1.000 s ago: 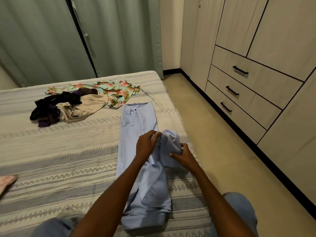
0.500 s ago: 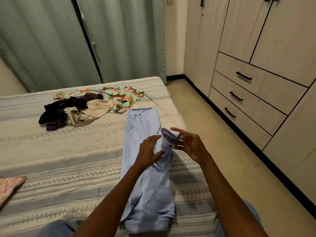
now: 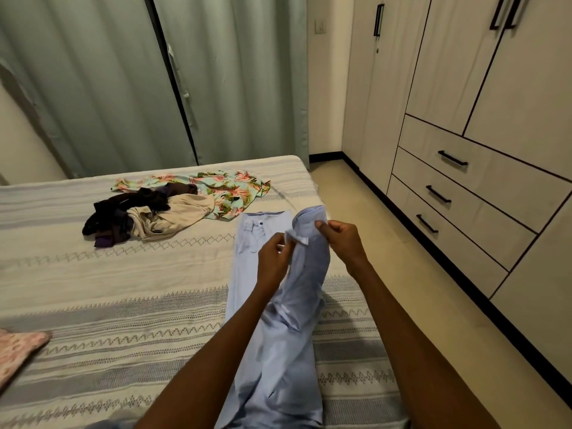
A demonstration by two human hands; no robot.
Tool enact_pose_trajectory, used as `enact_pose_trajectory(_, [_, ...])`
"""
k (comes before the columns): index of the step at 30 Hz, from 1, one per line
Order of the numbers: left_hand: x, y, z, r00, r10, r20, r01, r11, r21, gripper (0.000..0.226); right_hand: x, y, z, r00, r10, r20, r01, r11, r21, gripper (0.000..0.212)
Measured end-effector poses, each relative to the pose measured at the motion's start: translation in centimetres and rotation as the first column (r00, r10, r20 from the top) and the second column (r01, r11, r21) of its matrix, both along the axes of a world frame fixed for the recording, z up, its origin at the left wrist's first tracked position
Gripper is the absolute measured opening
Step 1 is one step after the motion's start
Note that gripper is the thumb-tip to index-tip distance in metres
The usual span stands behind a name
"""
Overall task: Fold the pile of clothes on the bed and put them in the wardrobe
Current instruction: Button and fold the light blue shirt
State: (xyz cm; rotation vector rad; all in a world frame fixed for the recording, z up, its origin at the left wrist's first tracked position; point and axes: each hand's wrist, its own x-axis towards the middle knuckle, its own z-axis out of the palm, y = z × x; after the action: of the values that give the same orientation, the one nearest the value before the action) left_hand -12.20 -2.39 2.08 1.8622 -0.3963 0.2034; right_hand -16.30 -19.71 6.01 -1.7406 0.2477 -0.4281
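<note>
Both hands hold the light blue trousers (image 3: 275,351) lifted over the bed (image 3: 123,274); the left hand (image 3: 274,258) pinches a white tag, the right hand (image 3: 342,239) grips the raised fabric; the unfolded pile (image 3: 161,212) lies beyond.

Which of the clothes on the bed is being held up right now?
The light blue trousers: both hands, left and right, pinch one leg end. The floral, beige and dark clothes lie untouched in the pile.

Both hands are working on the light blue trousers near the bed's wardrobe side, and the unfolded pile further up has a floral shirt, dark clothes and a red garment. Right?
Not quite. The head view shows a beige garment, not a red one, in the pile with the floral shirt and dark clothes. Both hands, left and right, do hold the light blue trousers.
</note>
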Motion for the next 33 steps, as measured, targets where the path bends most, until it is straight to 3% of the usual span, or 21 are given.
enact_pose_trajectory(2, [1.7, -0.1, 1.7, 1.000, 0.026, -0.014, -0.026, 0.999, 0.022, 0.039, 1.7, -0.5, 0.2, 0.993, -0.117, -0.014, 0.112, 0.972, -0.207, 0.044])
enact_pose_trajectory(4, [3.6, -0.3, 3.1, 0.999, 0.043, 0.001, -0.043, 0.999, 0.029, 0.039, 3.3, -0.6, 0.7, 0.989, -0.148, -0.001, 0.140, 0.942, -0.306, 0.039])
enact_pose_trajectory(7, [6.6, -1.1, 5.2, 0.998, 0.064, 0.006, -0.064, 0.998, 0.015, 0.033, 6.6, -0.3, 1.9, 0.995, -0.097, 0.037, 0.103, 0.956, -0.276, 0.034])
enact_pose_trajectory(11, [10.3, -2.6, 6.9, 0.996, 0.088, 0.004, -0.087, 0.995, -0.050, 0.028, 12.1, 0.5, 2.3, 0.995, -0.082, 0.063, 0.085, 0.995, -0.054, 0.039])
enact_pose_trajectory(15, [16.0, -3.6, 6.7, 0.990, 0.142, 0.014, -0.142, 0.990, -0.016, 0.035, 18.0, -0.1, 1.1, 0.995, -0.103, 0.004, 0.102, 0.979, -0.179, 0.039])
enact_pose_trajectory(19, [22.6, -3.6, 3.4, 0.981, 0.192, 0.005, -0.191, 0.970, 0.148, 0.034, 24.3, -0.9, -2.3, 0.986, -0.105, -0.131, 0.066, 0.960, -0.273, 0.034])
enact_pose_trajectory(25, [31.2, -3.4, -5.4, 0.954, 0.274, -0.118, -0.233, 0.932, 0.279, 0.045, 32.4, -1.3, -10.7, 0.961, -0.012, -0.277, -0.037, 0.984, -0.172, 0.030])
enact_pose_trajectory(33, [36.6, -3.8, -14.0, 0.931, 0.359, -0.063, -0.276, 0.807, 0.523, 0.052, 37.4, -1.0, -17.8, 0.964, -0.125, -0.236, -0.030, 0.827, -0.562, 0.022])
